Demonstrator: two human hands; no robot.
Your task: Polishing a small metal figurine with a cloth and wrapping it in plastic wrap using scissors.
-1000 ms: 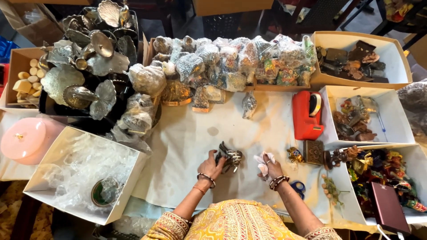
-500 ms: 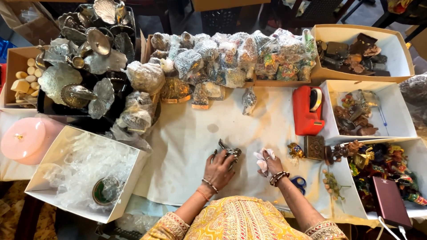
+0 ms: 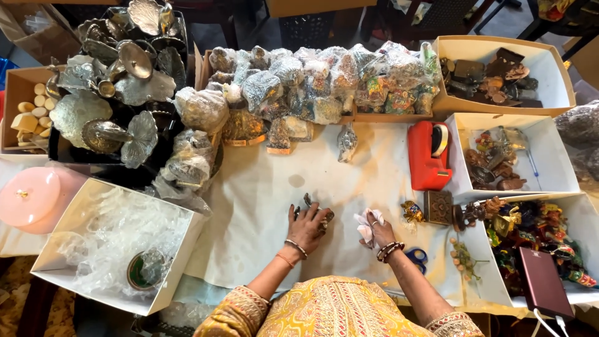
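My left hand (image 3: 307,228) rests on the white paper-covered table (image 3: 262,193), closed over a small dark metal ornament (image 3: 310,201) whose tips stick out past my fingers. My right hand (image 3: 377,231) sits just to its right, gripping a crumpled white cloth (image 3: 364,225). Both wrists wear bangles. Blue-handled scissors (image 3: 417,256) lie beside my right wrist.
A red tape dispenser (image 3: 429,156) stands at right. White boxes (image 3: 561,162) with colourful trinkets line the right side. Plastic-wrapped figurines (image 3: 312,87) fill the back. Silver metal dishes (image 3: 118,93) pile at back left. A box of clear plastic wrap (image 3: 112,243) and a pink lidded container (image 3: 28,196) sit at left.
My left hand has lowered the metal ornament onto the table and now covers it. My right hand with the cloth has barely moved.
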